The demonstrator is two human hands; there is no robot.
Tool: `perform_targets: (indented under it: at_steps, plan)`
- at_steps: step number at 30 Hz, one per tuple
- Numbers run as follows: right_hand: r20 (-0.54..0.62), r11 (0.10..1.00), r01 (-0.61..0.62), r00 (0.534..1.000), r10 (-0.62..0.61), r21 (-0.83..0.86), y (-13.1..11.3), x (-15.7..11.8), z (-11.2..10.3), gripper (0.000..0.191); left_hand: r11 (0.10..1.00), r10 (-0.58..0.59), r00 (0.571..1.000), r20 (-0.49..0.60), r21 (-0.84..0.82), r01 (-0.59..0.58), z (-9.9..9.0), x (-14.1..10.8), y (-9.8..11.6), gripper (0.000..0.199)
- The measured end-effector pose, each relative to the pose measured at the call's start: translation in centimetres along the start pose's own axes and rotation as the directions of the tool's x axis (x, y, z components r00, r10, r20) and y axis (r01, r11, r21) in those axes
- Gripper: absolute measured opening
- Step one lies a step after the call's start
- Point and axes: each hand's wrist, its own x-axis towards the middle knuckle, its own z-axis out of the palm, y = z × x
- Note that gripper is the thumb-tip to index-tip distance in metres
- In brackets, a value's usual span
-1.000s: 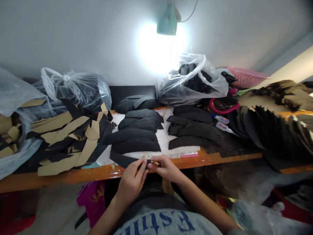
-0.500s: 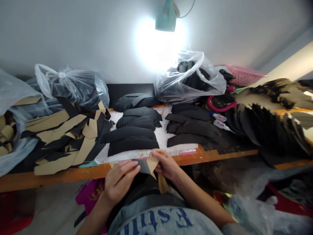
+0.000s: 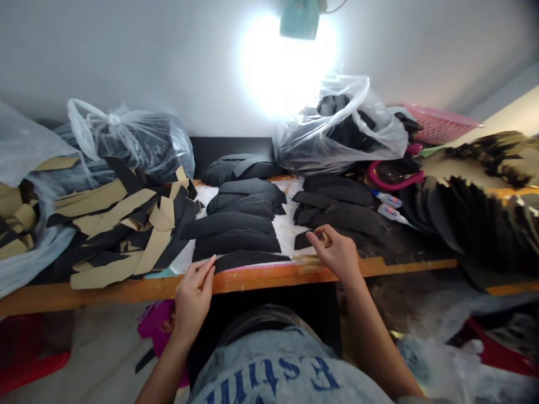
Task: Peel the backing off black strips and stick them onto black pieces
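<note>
My left hand point(image 3: 194, 294), at the table's front edge, pinches the left end of a curved black strip point(image 3: 252, 258). This strip lies along the edge, in front of a column of overlapping black strips point(image 3: 236, 224). My right hand point(image 3: 337, 252) is closed over the front of a second column of black strips point(image 3: 337, 193), its fingertips close to the end of one black piece. Some tan paper point(image 3: 326, 239) shows between its fingers, and a blurred tan strip point(image 3: 310, 261) is below them. Whether those fingers also touch the black piece I cannot tell.
Tan and black pieces point(image 3: 109, 216) are heaped at the left. Clear plastic bags point(image 3: 138, 140) of dark pieces stand behind. To the right are glue bottles point(image 3: 389, 212), a pink basket point(image 3: 442, 126) and fanned black pieces point(image 3: 463, 219). A green lamp point(image 3: 300, 19) hangs above.
The dark piece has gone from in front of my body onto the table edge, left hand at its end. My right hand has moved up and right, away from the left. The view has shifted slightly.
</note>
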Motion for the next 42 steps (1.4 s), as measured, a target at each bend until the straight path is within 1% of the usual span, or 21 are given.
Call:
perform_targets:
  at_steps: [2, 3, 4, 5, 6, 7, 8, 9, 10, 12, 14, 15, 17, 19, 20, 22, 25, 28, 31, 34, 42]
  plan:
    - [-0.019, 0.980, -0.030, 0.999, 0.027, -0.199, -0.3, 0.1, -0.3, 0.042, 0.999, -0.009, 1.000, 0.006, 0.045, 0.008, -0.2, 0.2, -0.5, 0.038]
    - [-0.005, 0.970, -0.017, 1.000, 0.016, -0.243, -0.6, 0.1, -0.3, 0.042, 0.998, -0.009, 1.000, 0.018, 0.059, 0.008, -0.2, 0.4, -0.6, 0.041]
    - [0.044, 0.971, 0.035, 0.999, -0.025, -0.236, -1.1, 0.0, -0.1, 0.041, 0.998, -0.012, 0.999, 0.033, 0.067, 0.010, -0.3, 0.5, -0.8, 0.043]
    - [0.124, 0.976, 0.118, 0.988, -0.096, -0.183, -1.7, -0.2, 0.2, 0.040, 0.997, -0.017, 0.999, 0.048, 0.070, 0.013, -0.3, 0.6, -0.8, 0.044]
    - [0.210, 0.973, 0.206, 0.961, -0.181, -0.103, -2.5, -0.4, 0.7, 0.039, 0.997, -0.021, 0.998, 0.057, 0.070, 0.017, -0.3, 0.7, -0.9, 0.044]
    - [0.285, 0.961, 0.275, 0.924, -0.256, -0.027, -3.3, -0.7, 1.4, 0.039, 0.997, -0.024, 0.998, 0.059, 0.071, 0.020, -0.3, 0.9, -0.9, 0.044]
    - [0.338, 0.948, 0.317, 0.891, -0.304, 0.019, -4.2, -1.0, 2.1, 0.038, 0.997, -0.025, 0.998, 0.053, 0.068, 0.021, -0.3, 0.9, -0.9, 0.042]
    - [0.372, 0.941, 0.338, 0.870, -0.324, 0.030, -5.0, -1.2, 2.8, 0.038, 0.998, -0.017, 0.999, 0.043, 0.060, 0.014, -0.3, 1.0, -0.9, 0.041]
    - [0.392, 0.939, 0.343, 0.862, -0.320, 0.013, -5.7, -1.4, 3.5, 0.037, 0.999, 0.001, 0.999, 0.033, 0.047, -0.002, -0.3, 1.0, -1.1, 0.039]
    - [0.412, 0.942, 0.336, 0.860, -0.302, -0.011, -6.6, -1.4, 4.8, 0.026, 0.998, 0.056, 0.998, 0.016, 0.010, -0.056, -0.4, 0.8, -1.5, 0.035]
    - [0.427, 0.939, 0.338, 0.841, -0.334, 0.069, -6.7, -1.2, 5.6, 0.013, 0.996, 0.089, 0.996, -0.013, -0.031, -0.089, -0.5, 0.6, -2.2, 0.032]
    - [0.429, 0.933, 0.333, 0.829, -0.359, 0.137, -6.7, -1.0, 5.8, 0.008, 0.996, 0.076, 0.997, -0.034, -0.051, -0.078, -0.5, 0.5, -2.6, 0.032]
    - [0.425, 0.911, 0.308, 0.811, -0.402, 0.273, -6.5, -0.7, 6.0, 0.005, 0.995, -0.010, 0.997, -0.073, -0.101, 0.003, -0.4, 0.5, -3.1, 0.033]
    - [0.419, 0.904, 0.279, 0.814, -0.402, 0.325, -6.7, -0.5, 6.1, 0.005, 0.984, -0.117, 0.989, -0.086, -0.142, 0.104, -0.2, 1.1, -3.4, 0.035]
    - [0.415, 0.912, 0.267, 0.825, -0.384, 0.312, -6.9, -0.4, 6.2, 0.006, 0.979, -0.156, 0.984, -0.085, -0.148, 0.142, 0.0, 1.5, -3.4, 0.037]
    - [0.408, 0.937, 0.252, 0.850, -0.334, 0.242, -7.6, -0.1, 6.5, 0.007, 0.974, -0.197, 0.977, -0.080, -0.133, 0.186, 0.3, 2.5, -3.3, 0.040]
    - [0.411, 0.965, 0.227, 0.873, -0.263, 0.134, -8.6, 0.3, 6.9, 0.010, 0.974, -0.213, 0.974, -0.078, -0.098, 0.205, 0.5, 3.9, -3.0, 0.040]
    - [0.426, 0.975, 0.210, 0.878, -0.220, 0.070, -9.1, 0.7, 7.1, 0.012, 0.972, -0.224, 0.971, -0.083, -0.091, 0.216, 0.7, 4.5, -3.0, 0.039]
    - [0.437, 0.979, 0.201, 0.879, -0.190, 0.023, -9.2, 1.0, 7.2, 0.014, 0.969, -0.236, 0.968, -0.083, -0.093, 0.228, 0.9, 4.5, -3.1, 0.039]
    - [0.453, 0.979, 0.202, 0.875, -0.170, -0.023, -9.4, 1.0, 7.3, 0.016, 0.972, -0.233, 0.969, -0.085, -0.060, 0.229, 1.0, 4.4, -3.3, 0.039]
    - [0.478, 0.971, 0.220, 0.865, -0.150, -0.094, -9.9, 0.7, 7.5, 0.020, 0.974, -0.224, 0.969, -0.106, -0.001, 0.225, 1.2, 4.3, -3.2, 0.037]
